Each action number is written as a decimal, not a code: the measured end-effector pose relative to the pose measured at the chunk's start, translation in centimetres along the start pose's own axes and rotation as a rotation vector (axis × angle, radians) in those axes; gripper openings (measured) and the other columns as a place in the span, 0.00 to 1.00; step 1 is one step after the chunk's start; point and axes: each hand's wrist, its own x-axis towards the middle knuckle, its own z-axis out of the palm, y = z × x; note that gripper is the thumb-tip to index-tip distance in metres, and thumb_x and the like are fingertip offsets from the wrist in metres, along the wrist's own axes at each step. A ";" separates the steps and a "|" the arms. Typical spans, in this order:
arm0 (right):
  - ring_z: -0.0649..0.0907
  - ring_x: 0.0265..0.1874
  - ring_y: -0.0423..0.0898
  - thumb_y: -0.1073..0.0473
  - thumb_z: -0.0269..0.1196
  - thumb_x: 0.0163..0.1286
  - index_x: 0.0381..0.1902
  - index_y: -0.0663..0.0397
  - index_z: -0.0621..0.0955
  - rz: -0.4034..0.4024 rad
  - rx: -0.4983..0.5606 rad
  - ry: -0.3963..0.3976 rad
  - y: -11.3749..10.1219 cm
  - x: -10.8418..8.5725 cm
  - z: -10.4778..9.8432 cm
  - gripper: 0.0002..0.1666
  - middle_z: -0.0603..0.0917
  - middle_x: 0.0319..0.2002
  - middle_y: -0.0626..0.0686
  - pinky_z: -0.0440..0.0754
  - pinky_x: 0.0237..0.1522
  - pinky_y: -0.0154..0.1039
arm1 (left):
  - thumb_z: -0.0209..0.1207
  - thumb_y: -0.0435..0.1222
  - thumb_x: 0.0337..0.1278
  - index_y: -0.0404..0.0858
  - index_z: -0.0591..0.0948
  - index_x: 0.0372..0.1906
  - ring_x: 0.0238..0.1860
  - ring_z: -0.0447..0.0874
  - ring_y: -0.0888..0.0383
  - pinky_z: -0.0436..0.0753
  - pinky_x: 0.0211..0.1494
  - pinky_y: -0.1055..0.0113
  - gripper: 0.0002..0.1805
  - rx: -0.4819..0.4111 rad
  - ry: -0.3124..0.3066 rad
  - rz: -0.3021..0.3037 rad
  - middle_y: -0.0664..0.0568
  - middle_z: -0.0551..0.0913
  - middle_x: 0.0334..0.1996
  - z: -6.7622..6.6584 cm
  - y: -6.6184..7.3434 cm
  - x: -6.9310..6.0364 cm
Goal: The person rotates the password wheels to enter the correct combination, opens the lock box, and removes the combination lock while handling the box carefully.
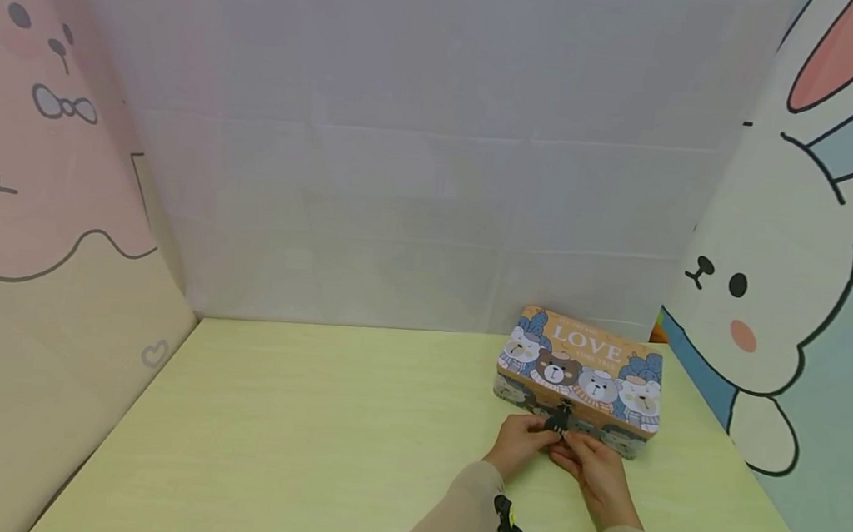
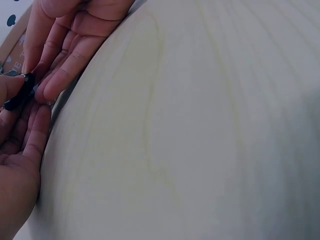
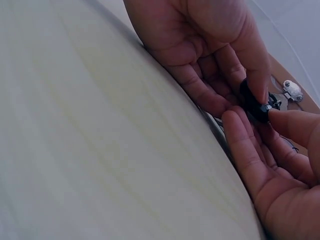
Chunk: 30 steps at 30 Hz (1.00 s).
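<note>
We see the left hand (image 1: pixel 516 447) and right hand (image 1: pixel 601 476) meeting, thumbs and fingers drawn into a narrow pinch on what looks like a small black lock (image 3: pixel 254 104). It sits between their fingertips, at the front of a box (image 1: pixel 584 370) just beyond the grip. We make out a metal clasp (image 3: pixel 293 90) right beside the pinch, and a pale table (image 1: pixel 270 437) under the hands.

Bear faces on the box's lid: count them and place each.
4, in a row across the lid, left to right: white bear, brown bear, grey bear, second white bear. None looks hidden.
</note>
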 end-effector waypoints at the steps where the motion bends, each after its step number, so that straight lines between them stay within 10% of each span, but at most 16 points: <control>1: 0.87 0.35 0.42 0.70 0.48 0.78 0.60 0.81 0.69 0.000 0.000 0.001 0.0 0.0 0.0 0.19 0.85 0.34 0.53 0.83 0.46 0.37 | 0.67 0.32 0.56 0.30 0.88 0.33 0.27 0.73 0.70 0.73 0.33 0.74 0.07 0.002 0.000 0.000 0.55 0.86 0.26 0.0 0.0 0.0; 30: 0.87 0.35 0.42 0.70 0.47 0.79 0.61 0.80 0.68 0.014 0.000 -0.004 0.1 0.0 0.0 0.19 0.85 0.34 0.52 0.83 0.46 0.37 | 0.68 0.33 0.56 0.29 0.88 0.31 0.24 0.72 0.71 0.74 0.29 0.75 0.09 0.029 0.015 0.034 0.52 0.86 0.24 -0.1 0.4 -0.3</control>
